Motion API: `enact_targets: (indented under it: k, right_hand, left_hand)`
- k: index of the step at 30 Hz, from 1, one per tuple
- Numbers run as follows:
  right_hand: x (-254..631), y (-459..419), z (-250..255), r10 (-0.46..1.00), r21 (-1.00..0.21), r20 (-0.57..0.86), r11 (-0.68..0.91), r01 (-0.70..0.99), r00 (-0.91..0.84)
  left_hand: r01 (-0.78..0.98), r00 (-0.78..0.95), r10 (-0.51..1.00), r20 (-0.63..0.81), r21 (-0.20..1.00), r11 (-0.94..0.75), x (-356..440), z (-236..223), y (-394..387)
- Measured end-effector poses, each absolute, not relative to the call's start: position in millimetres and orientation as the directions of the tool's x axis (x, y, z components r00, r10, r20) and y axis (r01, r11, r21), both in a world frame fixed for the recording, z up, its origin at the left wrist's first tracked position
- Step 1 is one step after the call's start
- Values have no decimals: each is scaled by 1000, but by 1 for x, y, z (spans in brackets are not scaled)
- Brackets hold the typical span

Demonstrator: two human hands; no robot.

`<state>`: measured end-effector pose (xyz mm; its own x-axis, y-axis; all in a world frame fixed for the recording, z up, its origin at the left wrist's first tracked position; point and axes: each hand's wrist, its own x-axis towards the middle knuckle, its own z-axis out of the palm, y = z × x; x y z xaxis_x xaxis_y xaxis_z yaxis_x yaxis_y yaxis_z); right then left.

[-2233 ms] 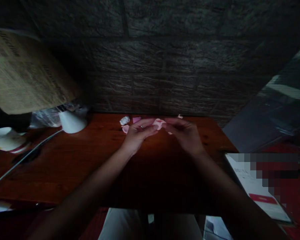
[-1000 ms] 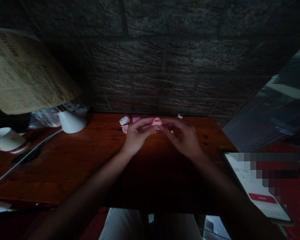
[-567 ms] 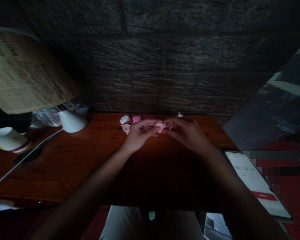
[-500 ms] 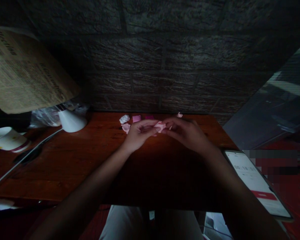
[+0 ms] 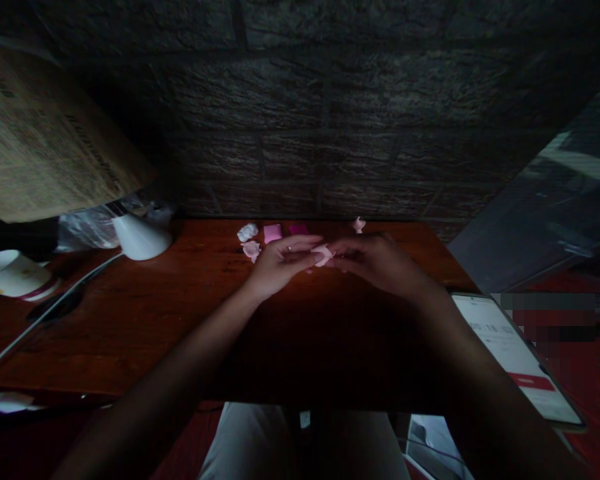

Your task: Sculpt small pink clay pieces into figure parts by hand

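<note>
Above the wooden table (image 5: 145, 320), a small piece of pale pink folded paper (image 5: 323, 256) is pinched between my two hands. My left hand (image 5: 280, 263) grips its left side, thumb below and fingers bent behind. At its right edge are the closed fingertips of my right hand (image 5: 375, 260). Behind my left hand lie a crumpled pale pink paper piece (image 5: 251, 250), a crumpled white lump (image 5: 247, 232), a pink square pad (image 5: 273, 233) and a magenta square (image 5: 299, 229). Another pale pink folded piece (image 5: 359, 225) rests near the wall, beyond my right hand. Small pink bits under my hands are partly hidden.
A lamp with a newsprint shade (image 5: 55, 140) and white base (image 5: 141, 237) stands at left, its cable (image 5: 50, 313) crossing the table. Beside it is a paper cup (image 5: 13, 273). A phone (image 5: 517, 360) lies at right. A brick wall (image 5: 290, 100) borders the back.
Both hands keep hold of the pink paper while its angle shifts between the fingers. My right hand has turned lower and flatter. The view has tipped slightly down, uncovering the pads behind.
</note>
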<state>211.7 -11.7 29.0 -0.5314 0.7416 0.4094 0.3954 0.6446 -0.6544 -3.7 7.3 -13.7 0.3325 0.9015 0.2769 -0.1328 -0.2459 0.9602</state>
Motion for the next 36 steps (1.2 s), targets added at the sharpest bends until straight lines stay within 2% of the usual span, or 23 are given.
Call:
enact_targets:
  k: [4,12,17,20,26,36]
  right_hand:
    - [213,-10,27,745,-663,401,638,392,-533]
    - [212,-7,23,760,-700,375,608,375,-530]
    - [208,-8,21,779,-727,351,577,373,-520]
    - [206,-8,19,817,-784,314,510,353,-483]
    - [205,-5,15,855,-890,289,406,207,-432]
    - [204,-6,17,865,-885,319,417,204,-386]
  left_hand:
    - [-117,344,891,296,955,-272,-3,-14,6]
    - [-164,327,910,255,964,-211,-1,-13,6]
    - [-134,315,908,276,960,-245,-2,-17,8]
    - [-117,317,905,285,958,-261,-2,-18,8]
    - [-172,346,896,280,957,-232,-3,-16,10]
    - [-179,342,886,313,947,-265,-4,-16,10]
